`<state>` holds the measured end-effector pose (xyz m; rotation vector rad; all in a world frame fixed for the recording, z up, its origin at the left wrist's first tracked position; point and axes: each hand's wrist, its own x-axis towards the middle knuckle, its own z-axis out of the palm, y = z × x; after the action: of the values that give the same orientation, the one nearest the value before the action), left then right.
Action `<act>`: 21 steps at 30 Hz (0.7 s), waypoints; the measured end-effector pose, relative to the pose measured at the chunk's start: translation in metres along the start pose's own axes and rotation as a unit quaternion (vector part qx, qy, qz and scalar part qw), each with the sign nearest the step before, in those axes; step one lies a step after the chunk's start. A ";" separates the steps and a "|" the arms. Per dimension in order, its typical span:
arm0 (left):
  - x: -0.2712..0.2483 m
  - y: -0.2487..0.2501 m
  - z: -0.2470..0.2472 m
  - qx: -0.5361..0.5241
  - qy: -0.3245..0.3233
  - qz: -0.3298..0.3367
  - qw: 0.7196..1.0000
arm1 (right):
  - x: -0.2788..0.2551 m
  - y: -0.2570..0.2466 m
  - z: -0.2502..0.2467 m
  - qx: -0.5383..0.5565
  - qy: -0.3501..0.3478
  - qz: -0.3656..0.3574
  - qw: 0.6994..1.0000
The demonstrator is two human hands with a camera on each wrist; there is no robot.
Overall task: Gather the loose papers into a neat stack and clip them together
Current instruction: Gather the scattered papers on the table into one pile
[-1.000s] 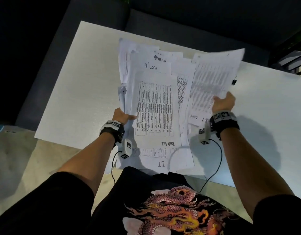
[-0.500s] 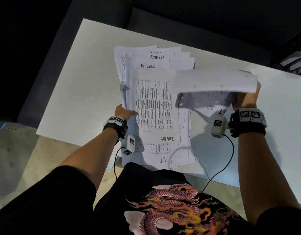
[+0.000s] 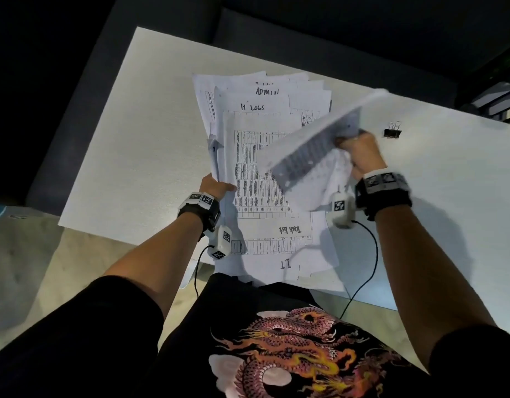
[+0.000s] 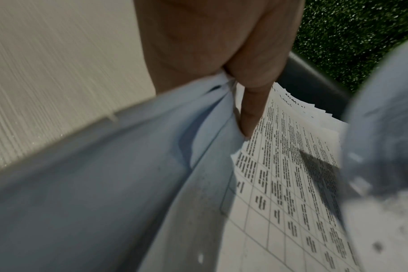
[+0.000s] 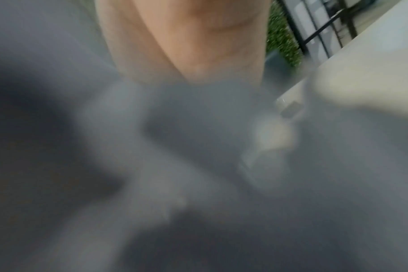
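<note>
Since half a second ago, our right hand (image 3: 360,152) has swung its loose sheet (image 3: 314,145) from flat beside the pile to steeply tilted over the pile's right side, uncovering a black binder clip (image 3: 392,130) on the table (image 3: 127,145) just beyond that hand. We pinch the sheet's edge with the right fingers curled round it; motion blurs it, and the right wrist view is only a grey smear. Our left hand (image 3: 215,185) grips the left edge of the uneven stack of printed papers (image 3: 259,173), thumb (image 4: 250,110) pressed on the top page, fingers hidden beneath. That stack lies mid-table, its near end overhanging the edge toward us.
</note>
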<state>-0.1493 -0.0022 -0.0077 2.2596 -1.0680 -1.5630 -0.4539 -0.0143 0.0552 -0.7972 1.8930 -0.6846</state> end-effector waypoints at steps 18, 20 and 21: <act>-0.001 -0.010 0.003 -0.038 -0.045 0.080 0.995 | 0.000 0.079 0.054 -0.259 0.039 0.026 0.965; -0.001 -0.015 0.001 -0.055 -0.039 0.082 0.994 | 0.002 0.086 0.045 -0.271 0.053 0.082 0.958; -0.001 -0.018 0.000 -0.066 -0.035 0.092 0.993 | 0.004 0.088 0.045 -0.229 0.032 0.088 0.969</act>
<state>-0.1414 0.0112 -0.0165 1.9743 -1.1188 -1.5964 -0.4356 0.0323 -0.0303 -0.8826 2.1861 -0.1604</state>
